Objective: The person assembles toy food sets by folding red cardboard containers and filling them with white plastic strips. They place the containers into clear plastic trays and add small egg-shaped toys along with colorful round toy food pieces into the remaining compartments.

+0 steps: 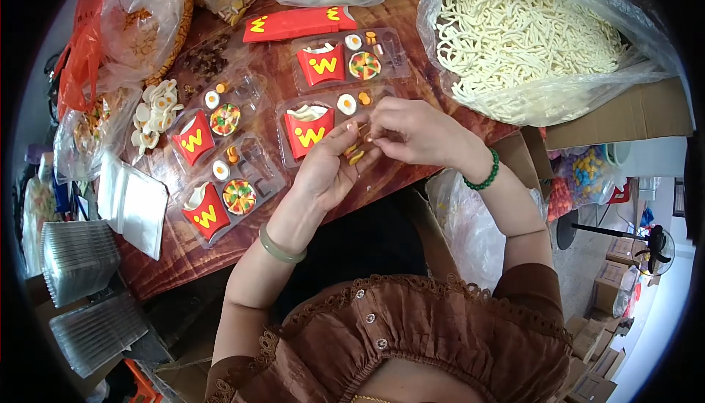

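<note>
My left hand [332, 163] is palm up with small yellow and brown pieces [355, 155] resting at its curled fingers. Close against it, my right hand [402, 132] has its fingertips pinched together over these pieces; what the pinch holds is too small to tell. Just behind my left hand lies a clear tray [286, 125] with a red fries box [309, 130], a toy egg [346, 103] and small orange pieces [364, 98]. Another tray farther back has a red box [321, 63], an egg and a round pizza piece [363, 66]. Two similar filled trays lie to the left.
A plastic bag of pale strips [525, 39] stands at the back right. Flat red boxes [299, 24] lie at the back. White egg pieces [156, 111] are piled at the left, near a white pad [134, 201]. Stacked clear trays [79, 263] stand beyond the table's left edge.
</note>
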